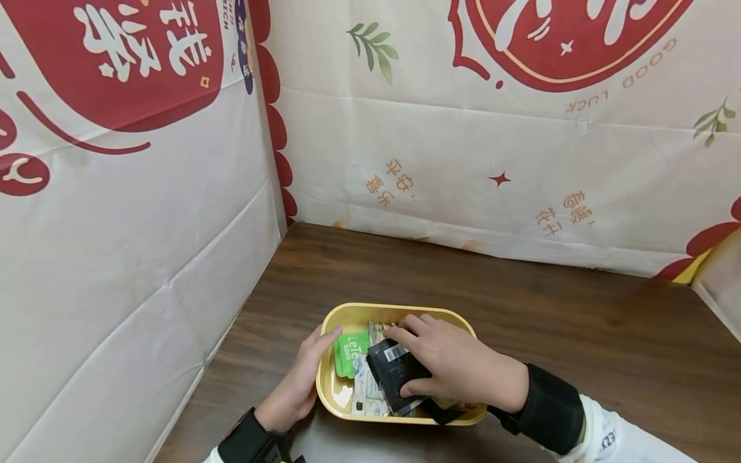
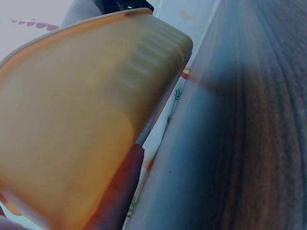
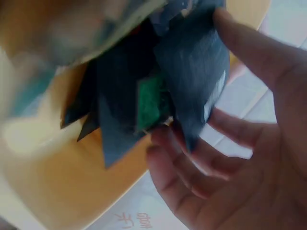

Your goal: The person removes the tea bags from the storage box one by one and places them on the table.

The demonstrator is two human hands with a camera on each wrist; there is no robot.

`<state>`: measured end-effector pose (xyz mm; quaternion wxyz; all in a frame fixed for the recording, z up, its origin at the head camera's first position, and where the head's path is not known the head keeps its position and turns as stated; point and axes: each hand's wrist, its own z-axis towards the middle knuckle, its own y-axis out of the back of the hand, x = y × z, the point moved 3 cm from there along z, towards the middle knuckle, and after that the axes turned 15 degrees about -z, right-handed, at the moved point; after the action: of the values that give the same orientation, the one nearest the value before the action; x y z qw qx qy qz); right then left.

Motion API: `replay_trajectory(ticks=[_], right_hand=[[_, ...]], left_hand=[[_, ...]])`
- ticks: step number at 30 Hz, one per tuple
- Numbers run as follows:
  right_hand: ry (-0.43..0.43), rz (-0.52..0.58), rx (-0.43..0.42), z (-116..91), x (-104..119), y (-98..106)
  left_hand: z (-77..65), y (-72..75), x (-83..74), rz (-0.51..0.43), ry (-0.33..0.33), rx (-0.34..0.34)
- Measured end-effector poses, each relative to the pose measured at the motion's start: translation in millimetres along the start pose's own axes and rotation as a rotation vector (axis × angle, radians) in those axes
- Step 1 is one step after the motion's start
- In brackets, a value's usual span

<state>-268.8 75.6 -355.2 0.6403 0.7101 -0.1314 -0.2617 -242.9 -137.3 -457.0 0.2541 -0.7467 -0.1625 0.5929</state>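
Note:
A yellow plastic bin with rounded corners holds several small packets. My left hand grips its left end, thumb over the rim and fingers beneath in the left wrist view. Inside the bin, my right hand holds a flat black packet with a white barcode label, between thumb and fingers. In the right wrist view the black packet stands tilted between them. At the left inside lies a green packet with white lettering, and a pale printed packet is nearer the front. Other packets are partly hidden by my right hand.
The bin is over a dark wood-grain table. White printed cloth hangs along the back, and another white cloth borders the left side. Black bands circle both wrists.

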Motion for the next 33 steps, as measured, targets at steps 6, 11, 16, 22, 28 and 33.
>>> replay_trajectory(ticks=[6,11,16,22,28,33], right_hand=[[-0.045,0.043,-0.125,0.4,-2.7,0.6],[0.081,0.096,-0.134,2.0,-4.1,9.2],[0.305,0.329,0.016,8.5,-7.9,33.1],[0.288,0.564,-0.115,60.6,-47.8,69.6],[-0.013,0.529,-0.067,139.6,-101.9,26.2],[-0.137,0.469,0.141,173.4,-129.4,-32.6]], left_hand=[[1.1,2.9,-1.6,0.014,0.014,-0.031],[-1.5,6.2,0.0,0.016,0.002,-0.056],[-0.8,5.3,0.9,0.014,-0.012,-0.044],[-0.3,7.2,-3.4,0.014,-0.019,-0.043],[-1.5,8.9,-0.7,0.027,0.037,-0.044],[2.4,10.1,4.5,0.013,0.027,-0.056]])
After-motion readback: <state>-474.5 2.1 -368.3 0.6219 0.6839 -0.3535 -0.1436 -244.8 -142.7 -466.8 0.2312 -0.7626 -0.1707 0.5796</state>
